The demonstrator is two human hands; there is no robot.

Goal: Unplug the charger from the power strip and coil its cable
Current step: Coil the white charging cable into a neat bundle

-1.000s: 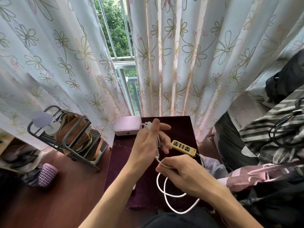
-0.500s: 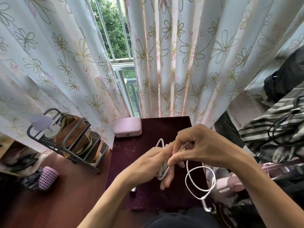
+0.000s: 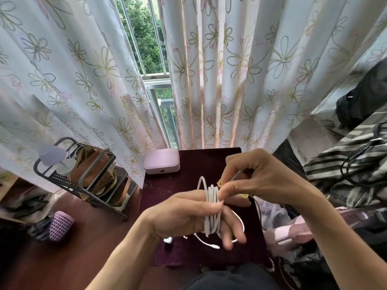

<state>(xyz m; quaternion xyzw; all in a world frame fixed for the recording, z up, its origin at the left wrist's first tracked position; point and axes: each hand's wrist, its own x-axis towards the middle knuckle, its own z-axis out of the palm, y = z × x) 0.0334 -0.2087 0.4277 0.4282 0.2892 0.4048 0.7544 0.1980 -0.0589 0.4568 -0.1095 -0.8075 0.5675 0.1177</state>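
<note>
The white charger cable [image 3: 212, 208] is wound in several loops around the fingers of my left hand [image 3: 184, 214], which grips the bundle above the dark purple table [image 3: 194, 164]. My right hand [image 3: 259, 178] pinches a strand of the same cable just above and right of the bundle. A short loose tail with a small plug end [image 3: 215, 246] hangs under my left hand. The white charger block [image 3: 168, 240] peeks out below my left wrist. The yellow power strip [image 3: 243, 195] is mostly hidden behind my right hand.
A pink box [image 3: 161, 161] sits at the table's far left corner. A grey metal rack [image 3: 83, 174] with bags stands on the floor to the left, with a purple perforated cup [image 3: 60, 226] nearby. Striped clothes and black cords [image 3: 356, 162] pile up on the right. Flowered curtains hang behind.
The hanging loop has shrunk to a short tail as more cable went onto my left fingers. My right hand has stayed above the bundle, guiding the strand.
</note>
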